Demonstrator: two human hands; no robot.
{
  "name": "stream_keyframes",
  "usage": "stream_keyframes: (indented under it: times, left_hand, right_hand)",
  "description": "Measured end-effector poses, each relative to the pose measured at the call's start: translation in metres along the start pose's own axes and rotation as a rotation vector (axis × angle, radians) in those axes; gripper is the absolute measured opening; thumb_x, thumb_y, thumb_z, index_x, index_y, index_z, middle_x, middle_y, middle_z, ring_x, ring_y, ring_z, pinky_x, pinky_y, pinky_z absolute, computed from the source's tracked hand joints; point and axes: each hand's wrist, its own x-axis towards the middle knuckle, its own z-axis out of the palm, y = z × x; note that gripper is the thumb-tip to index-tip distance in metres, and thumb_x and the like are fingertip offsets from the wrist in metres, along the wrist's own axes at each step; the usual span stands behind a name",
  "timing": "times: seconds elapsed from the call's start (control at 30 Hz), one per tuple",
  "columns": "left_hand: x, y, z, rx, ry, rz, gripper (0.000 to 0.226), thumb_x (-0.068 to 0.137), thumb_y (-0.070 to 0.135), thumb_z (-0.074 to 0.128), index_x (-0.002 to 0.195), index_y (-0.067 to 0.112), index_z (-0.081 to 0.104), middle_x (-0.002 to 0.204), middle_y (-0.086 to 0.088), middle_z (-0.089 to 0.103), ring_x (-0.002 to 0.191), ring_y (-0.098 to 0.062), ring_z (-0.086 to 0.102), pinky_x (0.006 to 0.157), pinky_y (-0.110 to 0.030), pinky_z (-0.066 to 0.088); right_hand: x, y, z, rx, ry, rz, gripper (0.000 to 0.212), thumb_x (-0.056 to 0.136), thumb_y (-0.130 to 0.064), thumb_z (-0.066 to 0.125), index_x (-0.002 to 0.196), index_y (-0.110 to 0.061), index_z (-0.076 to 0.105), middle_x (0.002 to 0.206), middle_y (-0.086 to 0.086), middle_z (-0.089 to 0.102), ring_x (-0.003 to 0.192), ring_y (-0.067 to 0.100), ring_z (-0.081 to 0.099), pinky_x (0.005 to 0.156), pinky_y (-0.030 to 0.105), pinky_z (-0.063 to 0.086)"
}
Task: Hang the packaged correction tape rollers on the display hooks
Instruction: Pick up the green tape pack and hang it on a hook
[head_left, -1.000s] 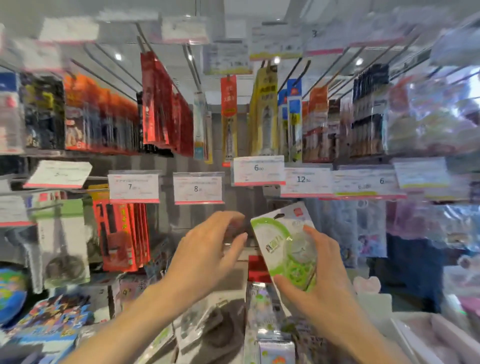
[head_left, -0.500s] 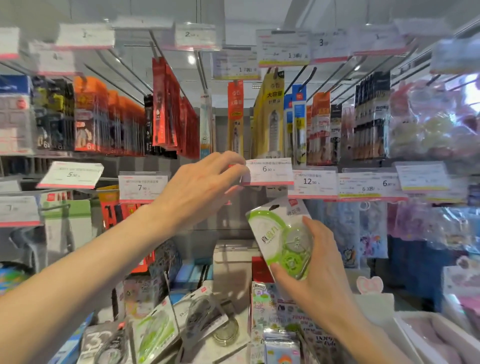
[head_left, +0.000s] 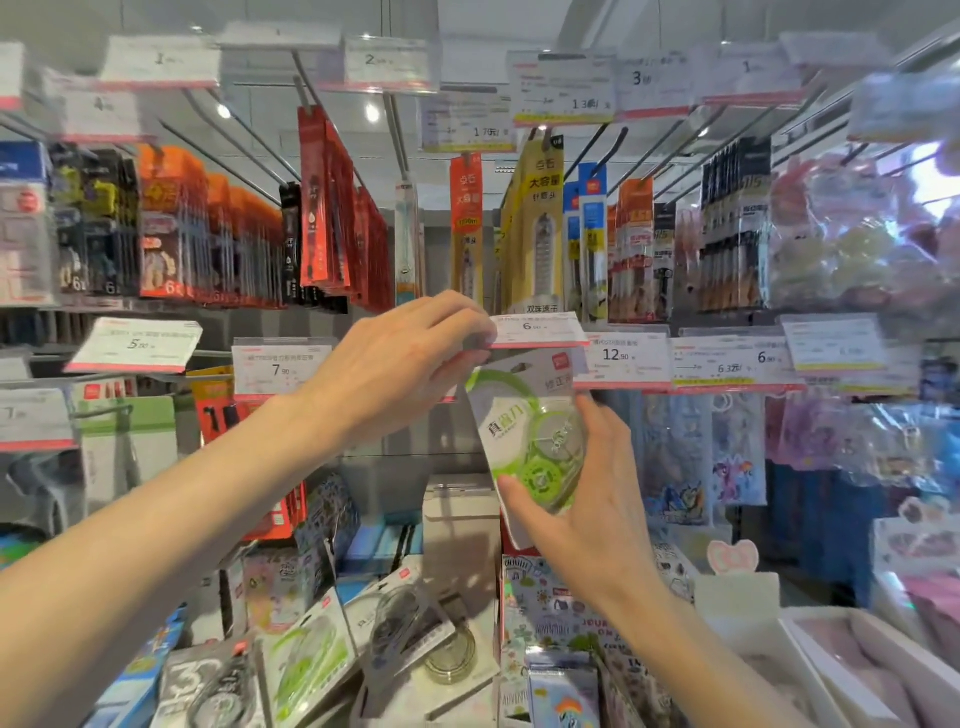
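My right hand (head_left: 587, 499) holds a green and white packaged correction tape roller (head_left: 530, 436) upright, its top just under the "6" price tag (head_left: 537, 330). My left hand (head_left: 405, 358) pinches the left edge of that price tag and tips it up. The hook behind the tag is hidden by my left hand and the package. More packaged correction tape rollers (head_left: 306, 660) lie flat on the counter below, green, grey and black ones.
Rows of hooks with hanging stationery packs fill the wall: red packs (head_left: 332, 208), a yellow pack (head_left: 540, 228), price tags "7" (head_left: 280, 369) and "12" (head_left: 618, 358). Sticker packs (head_left: 675, 467) hang at right. A white tray (head_left: 852, 670) sits bottom right.
My left hand rose from below to the "6" price tag and gripped it. My right hand lifted the green package up until its top reached the tag.
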Motion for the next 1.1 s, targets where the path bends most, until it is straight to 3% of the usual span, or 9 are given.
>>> stream_keyframes:
  times: [0.37,0.5,0.77,1.0,1.1]
  left_hand:
    - [-0.005,0.007,0.0,0.019,0.018,0.014,0.025,0.103,0.033,0.051,0.124,0.02,0.058,0.133,0.005,0.055,0.11,-0.016,0.061,0.058,-0.042,0.058]
    - [-0.008,0.01,0.006,0.03,0.019,-0.001,0.023,0.103,0.03,0.053,0.123,0.02,0.057,0.135,0.004,0.052,0.106,-0.015,0.059,0.054,-0.04,0.056]
    - [-0.015,0.011,0.014,0.018,0.052,-0.042,0.027,0.1,0.026,0.057,0.126,0.017,0.057,0.139,0.0,0.051,0.105,-0.015,0.059,0.056,-0.039,0.058]
    - [-0.052,0.011,0.01,-0.063,0.068,-0.144,0.036,0.101,0.028,0.055,0.134,0.016,0.055,0.139,-0.002,0.052,0.1,-0.015,0.061,0.064,-0.039,0.058]
    - [-0.094,0.015,0.007,-0.118,0.017,-0.24,0.035,0.1,0.031,0.054,0.133,0.019,0.054,0.133,0.003,0.053,0.091,-0.015,0.062,0.069,-0.041,0.058]
  right_hand:
    - [0.013,0.007,0.017,-0.162,-0.06,0.097,0.098,0.08,-0.063,0.063,0.153,-0.024,0.012,0.144,0.004,0.029,0.131,0.025,0.036,0.107,0.046,0.041]
    - [0.031,0.013,0.04,-0.261,-0.124,0.181,0.1,0.083,-0.061,0.06,0.155,-0.017,0.006,0.154,0.016,0.026,0.135,0.035,0.035,0.108,0.048,0.039]
    - [0.051,0.032,0.075,-0.26,-0.188,0.279,0.101,0.082,-0.064,0.06,0.152,-0.032,-0.005,0.154,0.01,0.016,0.14,0.037,0.029,0.105,0.054,0.043]
    - [0.042,0.03,0.062,-0.317,-0.235,0.302,0.106,0.082,-0.077,0.052,0.155,-0.013,0.009,0.16,0.017,0.015,0.144,0.04,0.028,0.109,0.054,0.04]
    - [0.023,0.026,0.05,-0.391,-0.268,0.235,0.098,0.087,-0.069,0.052,0.155,-0.007,0.016,0.161,0.021,0.017,0.143,0.041,0.029,0.11,0.054,0.039]
